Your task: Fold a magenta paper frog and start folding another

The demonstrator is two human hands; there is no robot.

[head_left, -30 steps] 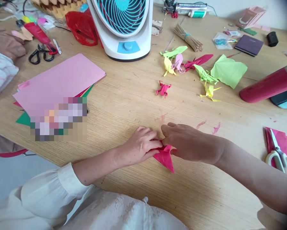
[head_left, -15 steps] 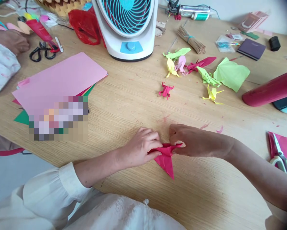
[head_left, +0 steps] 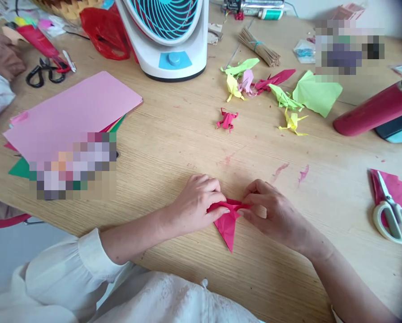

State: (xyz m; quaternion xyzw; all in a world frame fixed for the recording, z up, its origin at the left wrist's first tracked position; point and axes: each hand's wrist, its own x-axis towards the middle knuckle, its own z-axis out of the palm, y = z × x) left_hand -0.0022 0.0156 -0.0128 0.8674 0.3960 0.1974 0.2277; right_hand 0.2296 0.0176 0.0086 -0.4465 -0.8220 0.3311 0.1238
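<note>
Between my two hands is a red sheet of origami paper (head_left: 228, 226), folded into a pointed shape whose tip faces me. My left hand (head_left: 201, 202) pinches its upper left edge, thumb in front and fingers behind. On the other side, my right hand (head_left: 271, 208) has its thumb and fingers closed on the upper right edge. Part of the paper is hidden by my fingers. Beyond my hands lies a small red paper frog (head_left: 227, 120). Farther back sit a yellow folded figure (head_left: 292, 122) and several other folded paper figures in green, pink and red.
A stack of pink paper (head_left: 76, 107) lies at the left, partly under a blurred patch. White-handled scissors (head_left: 391, 215) rest on red paper at the right. A fan (head_left: 167, 49) stands at the back, a red bottle (head_left: 372, 110) lies right. Another person's hand (head_left: 4, 56) shows at upper left.
My right hand has turned, its wrist dropping toward me, and its thumb now shows on the paper's front. The right edge is bent closer in. The whole view has shifted slightly.
</note>
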